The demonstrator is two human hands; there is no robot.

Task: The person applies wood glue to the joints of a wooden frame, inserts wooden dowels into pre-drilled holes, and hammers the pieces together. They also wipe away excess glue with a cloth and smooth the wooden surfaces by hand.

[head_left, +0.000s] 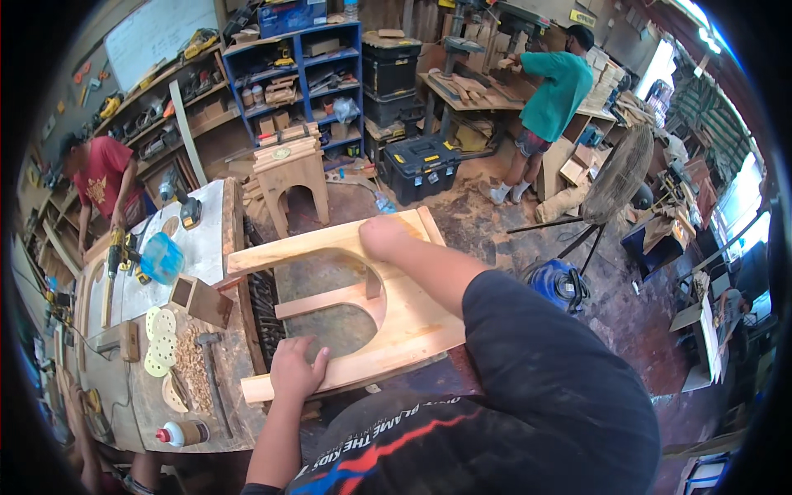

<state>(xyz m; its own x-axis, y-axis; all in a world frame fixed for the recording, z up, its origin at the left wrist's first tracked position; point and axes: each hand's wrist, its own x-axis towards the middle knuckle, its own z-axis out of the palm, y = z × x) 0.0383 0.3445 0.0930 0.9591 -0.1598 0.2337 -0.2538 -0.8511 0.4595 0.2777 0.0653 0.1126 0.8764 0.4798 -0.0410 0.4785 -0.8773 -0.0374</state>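
Note:
A pale wooden stool lies on its side in front of me, its legs and arched cut-out pointing left over the bench edge. My right hand is closed over the far edge of its side panel, the fingertips hidden. On the near leg rests my left hand, fingers stretched out and thumb apart. Left of that hand, a hammer lies on the workbench beside wood shavings. Several round sanding discs and a glue bottle lie nearby.
A small wooden box and a cordless drill stand on the bench. Another stool stands beyond it. A person in red works at left; one in green stands far back. A fan and blue vacuum stand right.

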